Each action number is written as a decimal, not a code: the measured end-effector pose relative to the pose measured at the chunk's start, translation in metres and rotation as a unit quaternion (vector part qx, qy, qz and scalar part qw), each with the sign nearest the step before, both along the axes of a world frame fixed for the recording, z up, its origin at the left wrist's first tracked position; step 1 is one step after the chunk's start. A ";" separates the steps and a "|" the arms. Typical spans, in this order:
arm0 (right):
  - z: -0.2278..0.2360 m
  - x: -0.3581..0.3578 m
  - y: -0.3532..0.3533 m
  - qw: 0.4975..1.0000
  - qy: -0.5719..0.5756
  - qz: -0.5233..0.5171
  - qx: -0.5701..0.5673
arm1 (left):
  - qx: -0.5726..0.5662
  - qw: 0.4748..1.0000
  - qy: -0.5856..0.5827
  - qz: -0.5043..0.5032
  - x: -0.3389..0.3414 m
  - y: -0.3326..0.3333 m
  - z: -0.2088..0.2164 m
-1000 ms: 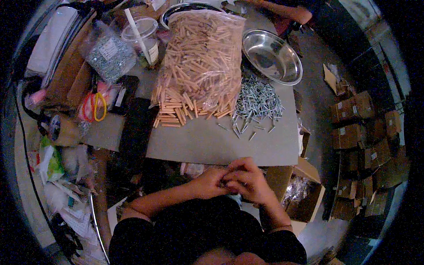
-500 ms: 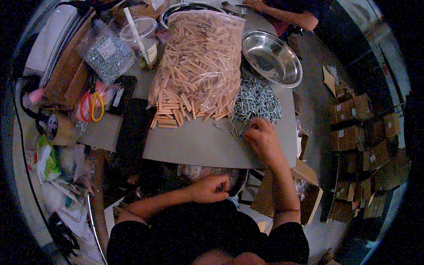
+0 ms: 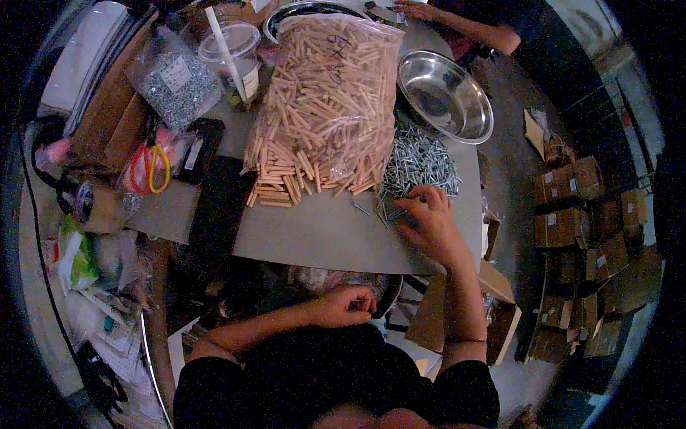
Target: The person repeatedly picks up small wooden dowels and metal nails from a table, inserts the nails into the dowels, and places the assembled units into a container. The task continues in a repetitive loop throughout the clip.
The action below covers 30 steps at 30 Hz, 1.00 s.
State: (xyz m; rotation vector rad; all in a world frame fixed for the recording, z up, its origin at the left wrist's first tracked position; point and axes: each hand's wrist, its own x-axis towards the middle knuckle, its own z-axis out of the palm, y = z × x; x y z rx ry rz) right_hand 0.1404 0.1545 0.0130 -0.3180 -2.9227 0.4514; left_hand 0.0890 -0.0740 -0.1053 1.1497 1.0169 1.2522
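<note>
At the near edge of a heap of small silvery screws (image 3: 421,161) is my right hand (image 3: 432,225). Its fingers are bent, with thumb and index finger apart beside a few stray screws (image 3: 386,212). My left hand (image 3: 343,306) is held in front of my body, below the table edge, fingers curled round something small and dark that I cannot make out. Left of the screws lies a large clear plastic bag (image 3: 332,93) of short wooden dowels. Its near end is open, and loose dowels (image 3: 275,189) spill onto the grey table (image 3: 321,232).
A steel bowl (image 3: 446,96) stands behind the screws. Farther left are a lidded plastic cup (image 3: 232,61) with a straw, a bag of metal hardware (image 3: 175,82) and red-and-yellow scissors (image 3: 150,168). Another person's arm (image 3: 471,28) reaches in at the back. Cardboard boxes (image 3: 572,214) are stacked at right.
My right hand has shifted slightly at the edge of the screw heap, its fingers less curled than before. My left hand stays curled in nearly the same place.
</note>
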 end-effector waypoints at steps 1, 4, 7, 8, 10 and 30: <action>-0.001 0.001 0.000 1.000 -0.006 0.005 0.008 | -0.003 1.000 -0.001 -0.003 0.000 0.000 0.001; -0.004 0.001 0.002 0.999 -0.012 0.023 0.036 | -0.013 1.000 -0.006 -0.010 -0.001 0.001 0.005; -0.005 -0.001 0.000 0.998 -0.003 0.034 0.059 | -0.023 1.000 -0.014 -0.011 -0.002 0.001 0.004; -0.010 0.000 0.000 0.998 -0.004 0.033 0.060 | -0.027 0.999 -0.017 -0.011 -0.001 0.000 0.003; -0.017 0.003 0.001 0.997 -0.006 0.039 0.070 | -0.025 1.000 -0.015 -0.009 -0.001 0.000 0.003; 0.006 -0.014 -0.008 0.959 -0.148 0.147 0.193 | -0.028 0.999 0.019 -0.023 -0.004 -0.001 0.010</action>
